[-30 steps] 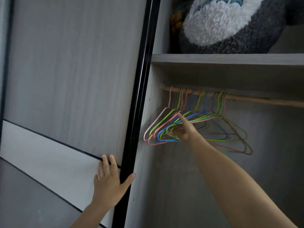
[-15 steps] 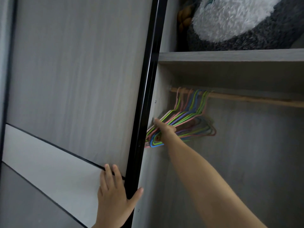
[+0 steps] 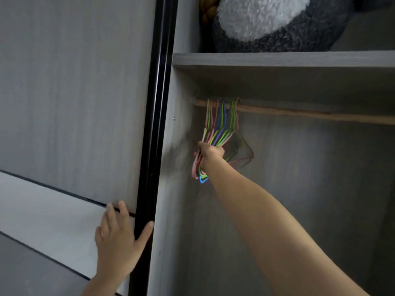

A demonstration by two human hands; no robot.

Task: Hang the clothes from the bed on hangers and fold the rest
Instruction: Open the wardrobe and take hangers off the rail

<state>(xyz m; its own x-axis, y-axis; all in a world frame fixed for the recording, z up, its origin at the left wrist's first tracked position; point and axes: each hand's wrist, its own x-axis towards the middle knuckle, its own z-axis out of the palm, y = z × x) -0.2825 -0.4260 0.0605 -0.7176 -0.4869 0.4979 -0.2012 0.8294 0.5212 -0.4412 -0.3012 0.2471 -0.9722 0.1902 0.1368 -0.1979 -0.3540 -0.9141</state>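
Several thin hangers point(image 3: 222, 133) in pink, green, blue and purple hang bunched at the left end of the wooden rail point(image 3: 310, 114) inside the wardrobe. My right hand point(image 3: 210, 153) reaches up and grips the lower part of the bunch, fingers curled round the wires. My left hand point(image 3: 118, 242) lies flat on the sliding wardrobe door point(image 3: 74, 103), fingers straight, thumb across the door's black edge strip point(image 3: 157, 124). No clothes or bed are in view.
A grey shelf point(image 3: 282, 59) spans the wardrobe above the rail, with a large grey and white plush toy point(image 3: 269, 22) on it. The rail to the right of the hangers is bare. The wardrobe's back wall point(image 3: 310, 189) is dim.
My right hand has pushed the spread hangers left along the rail into a tight bunch and closed round them. The left hand stays on the door; the view has shifted.
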